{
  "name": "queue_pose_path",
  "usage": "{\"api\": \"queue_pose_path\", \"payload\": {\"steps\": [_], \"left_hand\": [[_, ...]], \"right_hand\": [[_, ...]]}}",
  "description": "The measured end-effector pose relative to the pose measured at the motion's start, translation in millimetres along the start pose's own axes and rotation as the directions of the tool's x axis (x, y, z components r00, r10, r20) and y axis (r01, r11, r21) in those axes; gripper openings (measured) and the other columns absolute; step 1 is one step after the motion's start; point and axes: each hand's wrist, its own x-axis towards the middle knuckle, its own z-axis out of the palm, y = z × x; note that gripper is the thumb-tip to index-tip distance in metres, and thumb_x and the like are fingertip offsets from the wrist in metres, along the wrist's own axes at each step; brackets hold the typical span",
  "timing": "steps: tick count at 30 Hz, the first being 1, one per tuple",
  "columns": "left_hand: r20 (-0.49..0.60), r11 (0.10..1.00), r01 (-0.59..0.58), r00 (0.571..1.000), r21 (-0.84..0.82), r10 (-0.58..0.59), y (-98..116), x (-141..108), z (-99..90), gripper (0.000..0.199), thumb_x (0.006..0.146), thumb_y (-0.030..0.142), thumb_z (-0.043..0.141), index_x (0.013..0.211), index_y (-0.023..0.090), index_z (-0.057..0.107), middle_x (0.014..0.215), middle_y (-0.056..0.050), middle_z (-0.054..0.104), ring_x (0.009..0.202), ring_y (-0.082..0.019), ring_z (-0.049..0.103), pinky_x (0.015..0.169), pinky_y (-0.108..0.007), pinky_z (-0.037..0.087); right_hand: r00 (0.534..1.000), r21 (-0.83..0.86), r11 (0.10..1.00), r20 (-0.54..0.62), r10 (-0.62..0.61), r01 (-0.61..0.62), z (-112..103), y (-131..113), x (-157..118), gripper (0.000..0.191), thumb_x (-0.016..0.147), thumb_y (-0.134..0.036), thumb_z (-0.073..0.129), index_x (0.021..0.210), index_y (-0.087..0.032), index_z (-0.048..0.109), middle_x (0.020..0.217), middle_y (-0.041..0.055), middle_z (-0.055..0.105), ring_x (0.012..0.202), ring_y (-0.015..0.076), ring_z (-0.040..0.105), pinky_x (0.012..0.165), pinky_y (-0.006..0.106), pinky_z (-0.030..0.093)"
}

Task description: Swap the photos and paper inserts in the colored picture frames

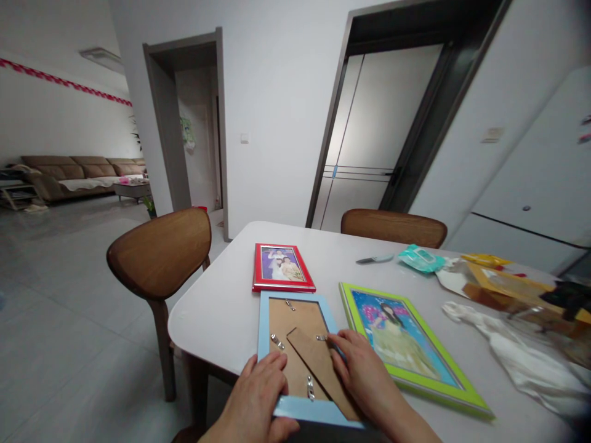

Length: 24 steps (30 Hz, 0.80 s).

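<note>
A light-blue picture frame [263,326] lies face down at the table's near edge, its brown backboard [295,314] and folded stand leg [318,360] showing. My left hand [258,394] grips the frame's lower left corner, thumb on the near edge and fingers over the left side. On the right side, my right hand [357,366] has curled fingers at the frame's edge, a fingertip touching a metal clip [321,338]. Other metal clips [309,387] sit along the remaining sides. Beyond it lies a red picture frame [284,285] with a photo; to the right, a lime-green picture frame [418,381] with a photo.
On the white table [212,307] lie a knife [373,259], a teal wipes packet [422,258], a white cloth [512,354] and cardboard packaging [498,289]. Wooden chairs [161,252] stand at the left and far sides. Doorways and a sofa [83,175] are farther back.
</note>
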Motion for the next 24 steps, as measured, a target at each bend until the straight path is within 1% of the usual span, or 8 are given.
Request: {"api": "queue_pose_path", "payload": {"steps": [4, 9, 13, 16, 19, 24], "left_hand": [[0.043, 0.999, 0.031, 0.999, 0.015, -0.031, 3, 1, -3.0, 0.03, 0.062, 0.022, 0.064, 0.089, 0.017, 0.052, 0.133, -0.007, 0.031, 0.123, -0.018, 0.023, 0.102, -0.039, 0.015], [0.049, 0.999, 0.04, 0.998, 0.016, -0.041, 5, 1, -4.2, 0.029, 0.063, 0.022, 0.063, 0.09, 0.016, 0.052, 0.133, -0.008, 0.031, 0.123, -0.019, 0.023, 0.102, -0.039, 0.014], [-0.003, 1.0, 0.021, 1.0, -0.018, -0.021, 4, 1, -1.9, 0.029, 0.063, 0.024, 0.062, 0.089, 0.017, 0.052, 0.131, -0.007, 0.034, 0.122, -0.019, 0.026, 0.102, -0.041, 0.015], [-0.029, 0.999, 0.026, 0.999, -0.035, -0.027, 3, 2, 0.7, 0.029, 0.061, 0.023, 0.063, 0.087, 0.018, 0.053, 0.13, -0.006, 0.036, 0.121, -0.019, 0.028, 0.101, -0.041, 0.017], [-0.048, 0.999, 0.028, 0.998, -0.042, -0.03, 2, 3, 4.1, 0.031, 0.06, 0.022, 0.064, 0.089, 0.018, 0.053, 0.13, -0.006, 0.037, 0.121, -0.02, 0.029, 0.101, -0.042, 0.017], [-0.106, 0.999, -0.001, 0.994, -0.044, -0.004, -1, 2, 9.0, 0.032, 0.061, 0.024, 0.063, 0.09, 0.018, 0.052, 0.129, -0.006, 0.039, 0.12, -0.021, 0.03, 0.101, -0.042, 0.019]], "right_hand": [[0.999, -0.041, 0.999, 0.035, 0.035, -0.034, 2, 3, 19, 0.027, 0.077, -0.017, 0.037, 0.079, -0.016, 0.065, 0.076, 0.0076, 0.055, 0.076, 0.0174, 0.05, 0.071, 0.028, 0.039], [0.999, -0.047, 0.998, 0.04, 0.036, -0.034, 6, 4, 28, 0.029, 0.078, -0.017, 0.037, 0.076, -0.017, 0.065, 0.074, 0.0067, 0.055, 0.074, 0.0159, 0.05, 0.069, 0.025, 0.037], [0.999, -0.033, 0.999, 0.039, 0.038, -0.037, 8, 7, 32, 0.028, 0.077, -0.017, 0.037, 0.076, -0.017, 0.065, 0.074, 0.0067, 0.054, 0.072, 0.015, 0.05, 0.068, 0.024, 0.037], [0.999, -0.039, 0.999, 0.036, -0.011, 0.012, 7, 9, 33, 0.024, 0.075, -0.016, 0.04, 0.071, -0.015, 0.063, 0.074, 0.0071, 0.053, 0.072, 0.0152, 0.049, 0.068, 0.026, 0.037], [0.996, -0.016, 0.998, 0.056, -0.064, 0.065, 4, 9, 30, 0.019, 0.072, -0.017, 0.042, 0.067, -0.015, 0.06, 0.075, 0.0065, 0.051, 0.073, 0.0156, 0.048, 0.069, 0.027, 0.038], [0.994, 0.044, 0.995, 0.06, -0.088, 0.086, 0, 12, 21, 0.023, 0.074, -0.018, 0.04, 0.064, -0.016, 0.06, 0.079, 0.0061, 0.052, 0.077, 0.0155, 0.049, 0.073, 0.028, 0.039]]}}
